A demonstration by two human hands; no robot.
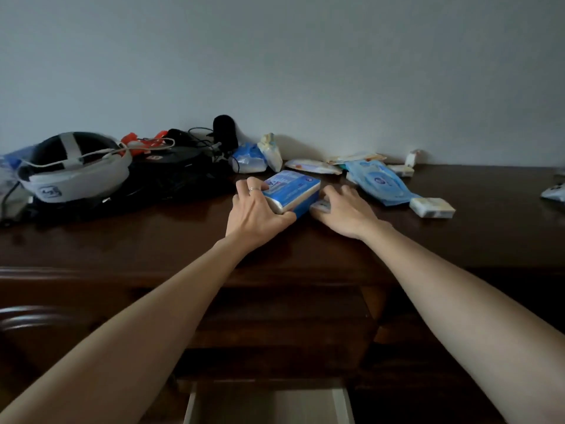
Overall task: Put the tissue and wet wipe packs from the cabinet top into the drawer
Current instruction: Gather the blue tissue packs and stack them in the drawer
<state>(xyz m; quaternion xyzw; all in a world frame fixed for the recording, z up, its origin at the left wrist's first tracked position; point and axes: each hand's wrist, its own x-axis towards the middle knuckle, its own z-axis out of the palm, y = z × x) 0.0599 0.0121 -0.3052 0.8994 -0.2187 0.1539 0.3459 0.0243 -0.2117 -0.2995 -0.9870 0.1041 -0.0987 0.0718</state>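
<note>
Two hands work on the cabinet top point(458, 240): the left hand point(255, 214) grips a blue tissue pack point(292, 191) by its end; the right hand point(344, 209) curls over a small pack point(320, 206). Both look light and squashy, with probably slippery wrappers.

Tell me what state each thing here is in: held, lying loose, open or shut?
Left hand: grips the blue tissue pack.
Right hand: fingers curled on a small pack beside it.
Blue tissue pack: on the cabinet top, held.
Wipe pack: lying flat, untouched.
White pack: lying loose.
Drawer: pulled open.
Headset: resting on the cabinet top.
</note>
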